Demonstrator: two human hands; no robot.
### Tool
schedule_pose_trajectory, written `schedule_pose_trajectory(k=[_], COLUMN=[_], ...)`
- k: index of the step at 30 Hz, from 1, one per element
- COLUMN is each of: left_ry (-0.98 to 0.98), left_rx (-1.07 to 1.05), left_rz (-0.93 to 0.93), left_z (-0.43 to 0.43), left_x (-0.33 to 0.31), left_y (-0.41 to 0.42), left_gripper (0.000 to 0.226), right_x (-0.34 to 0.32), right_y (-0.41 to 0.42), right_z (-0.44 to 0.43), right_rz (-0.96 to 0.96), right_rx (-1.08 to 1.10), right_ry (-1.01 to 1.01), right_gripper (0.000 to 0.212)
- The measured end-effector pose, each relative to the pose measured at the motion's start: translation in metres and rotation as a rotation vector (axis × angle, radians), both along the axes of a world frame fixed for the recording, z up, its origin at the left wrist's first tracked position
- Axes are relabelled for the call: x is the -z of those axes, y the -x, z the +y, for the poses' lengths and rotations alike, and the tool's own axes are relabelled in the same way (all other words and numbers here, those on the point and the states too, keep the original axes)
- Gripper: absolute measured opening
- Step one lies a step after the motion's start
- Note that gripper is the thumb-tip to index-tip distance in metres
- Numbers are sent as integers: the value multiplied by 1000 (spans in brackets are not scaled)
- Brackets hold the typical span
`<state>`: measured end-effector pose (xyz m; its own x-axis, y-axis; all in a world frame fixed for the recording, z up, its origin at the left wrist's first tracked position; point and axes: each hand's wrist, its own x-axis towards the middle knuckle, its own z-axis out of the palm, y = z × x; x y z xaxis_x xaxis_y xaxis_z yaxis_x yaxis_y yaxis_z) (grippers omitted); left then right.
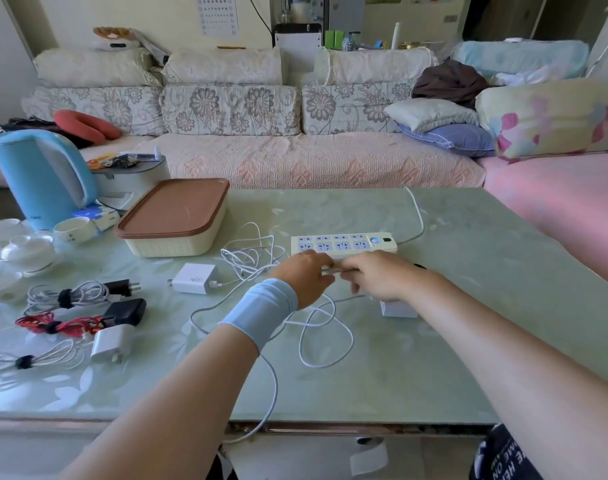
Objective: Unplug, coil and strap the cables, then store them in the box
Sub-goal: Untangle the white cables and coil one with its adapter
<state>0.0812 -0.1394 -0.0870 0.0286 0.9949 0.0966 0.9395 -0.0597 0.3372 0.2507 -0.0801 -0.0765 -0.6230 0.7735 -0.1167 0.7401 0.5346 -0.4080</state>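
My left hand (304, 277) and my right hand (378, 277) meet just in front of the white power strip (344, 243). Both pinch a short white stretch of cable (337, 270) between them. That loose white cable (325, 336) loops over the table below my hands and trails off the front edge. A white charger block (397, 308) sits under my right wrist. Another white charger (195, 278) with a tangled white cable (250, 254) lies to the left. The cream storage box with a brown lid (174, 216) stands closed at the left rear.
Three strapped coils lie at the left: grey with a black plug (80, 294), red with a black adapter (63, 323), white with a white adapter (53, 356). A blue kettle (41, 176) and white cups (28, 249) stand beyond. The strip's cord (418, 216) runs back toward the sofa.
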Motion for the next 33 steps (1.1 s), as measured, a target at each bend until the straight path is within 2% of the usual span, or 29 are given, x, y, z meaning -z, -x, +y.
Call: schedule_pose_trajectory(k=[3, 7, 11, 14, 16, 19, 21, 25, 29, 30, 31, 33], left_ry=[58, 144, 166, 173, 177, 205, 258, 328, 124, 89, 73, 116], left_rx=[-12, 5, -32, -43, -14, 9, -8, -86, -29, 32, 105, 231], left_rz=[87, 182, 192, 17, -99, -71, -13, 10, 17, -65, -242, -761], left_z=[13, 17, 14, 16, 16, 13, 10, 2, -8, -10, -10, -12], left_x=[-1, 1, 0, -12, -23, -39, -45, -50, -62, -63, -62, -58], left_y=[1, 4, 5, 7, 11, 25, 41, 62, 41, 34, 28, 21], left_gripper=[31, 28, 28, 24, 17, 15, 23, 40, 66, 64, 59, 42], right_x=[3, 9, 14, 2, -3, -8, -13, -23, -31, -33, -36, -39], right_y=[-1, 2, 5, 0, -6, -17, -23, -21, -15, -14, -13, -11], right_z=[1, 5, 12, 21, 25, 25, 24, 23, 17, 15, 14, 13], right_rz=[-67, -255, -209, -37, 169, 577, 744, 868, 1022, 1045, 1067, 1116], right_rx=[-40, -38, -36, -22, 3, 54, 106, 168, 173, 181, 198, 269], right_ry=[-90, -49, -50, -30, 20, 169, 187, 116, 285, 312, 329, 369], right_gripper=[33, 23, 5, 21, 26, 31, 32, 32, 29, 28, 28, 28])
